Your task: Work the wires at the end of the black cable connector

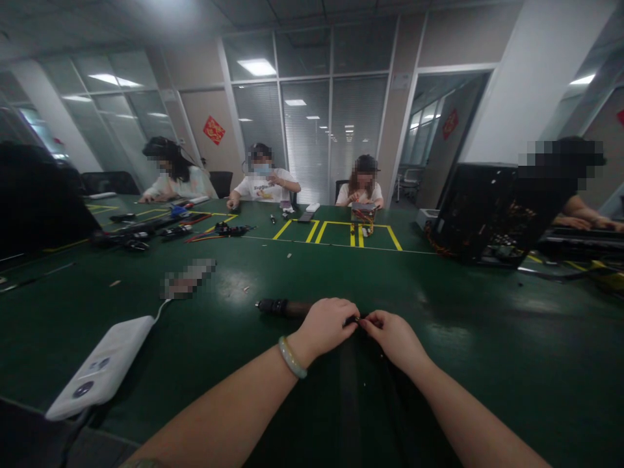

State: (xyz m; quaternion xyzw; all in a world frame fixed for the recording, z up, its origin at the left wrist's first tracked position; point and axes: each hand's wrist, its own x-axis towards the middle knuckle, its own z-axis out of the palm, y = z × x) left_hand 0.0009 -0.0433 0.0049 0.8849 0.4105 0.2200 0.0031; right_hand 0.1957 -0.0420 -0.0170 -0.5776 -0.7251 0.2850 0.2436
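My left hand point(325, 325) is closed around the end of a dark cylindrical tool point(281, 307) that lies on the green table point(487, 338) and points left. A pale green bangle sits on that wrist. My right hand point(394, 337) is pinched against the left hand's fingertips, holding something small that I cannot make out. Both hands meet at the table's middle, just in front of me. A dark flat strip point(348, 396) runs from under the hands toward me.
A white power bank point(104, 367) with a cable lies near left. Several people sit at the far side behind yellow tape squares point(336, 233), cables and tools point(146, 234). A black computer case point(492, 214) stands at right beside another person.
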